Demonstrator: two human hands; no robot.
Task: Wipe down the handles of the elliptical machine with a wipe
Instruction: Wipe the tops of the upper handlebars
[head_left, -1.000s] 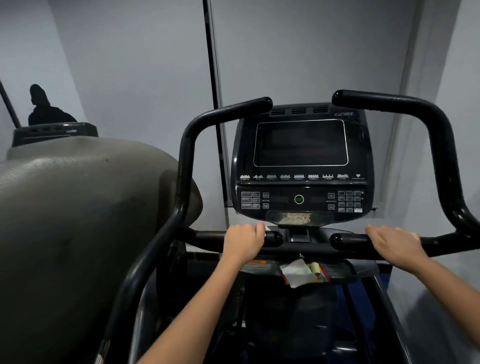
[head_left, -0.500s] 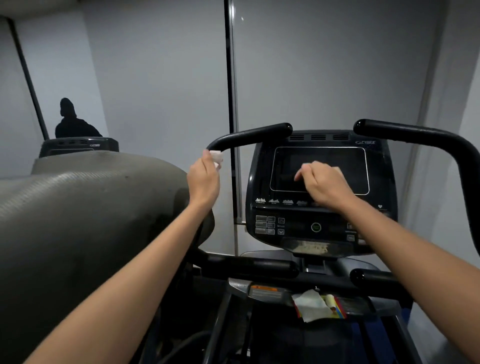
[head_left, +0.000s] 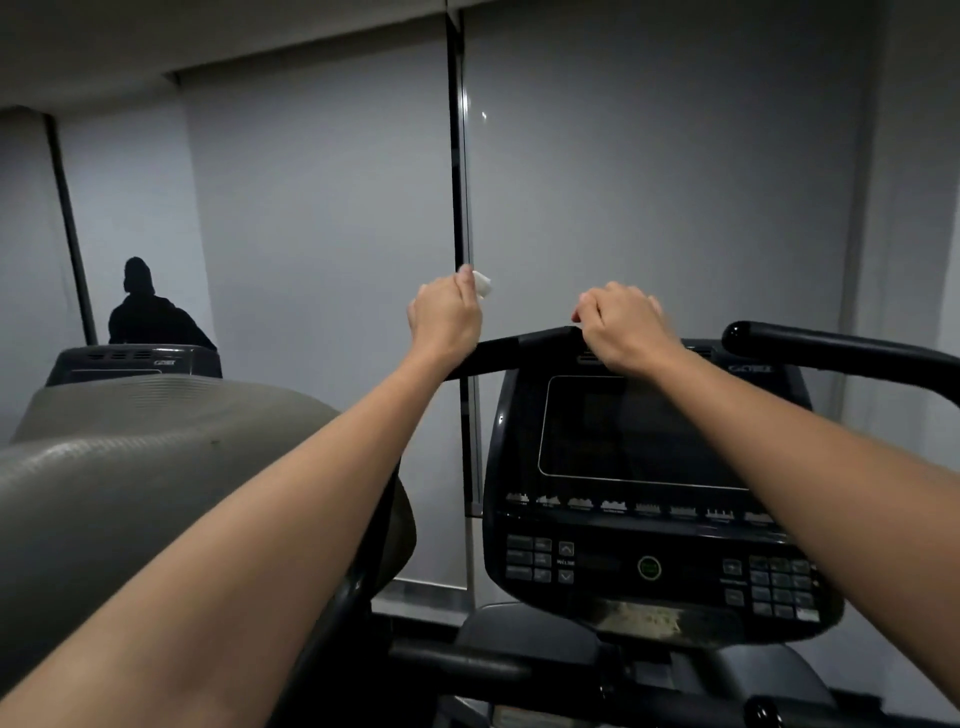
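The elliptical's upper left handle (head_left: 519, 345) is a black bar that runs across in front of the console top. My left hand (head_left: 444, 317) is curled around this bar and pinches a small white wipe (head_left: 483, 284), which sticks out above the fingers. My right hand (head_left: 621, 325) grips the tip of the same bar, just right of the left hand. The upper right handle (head_left: 831, 345) reaches in from the right edge, and no hand is on it. A lower black grip (head_left: 462, 662) shows near the bottom.
The black console (head_left: 639, 493) with its dark screen and keypad sits under my right arm. A large grey machine housing (head_left: 130, 478) fills the left. Behind it stands another console (head_left: 135, 361) and a dark figure of a person (head_left: 148, 312). Grey wall panels rise ahead.
Both hands rose from the lower grips to the upper left handle. The left hand with the wipe slid onto the bar, and the right hand left the screen area and took the bar's tip.
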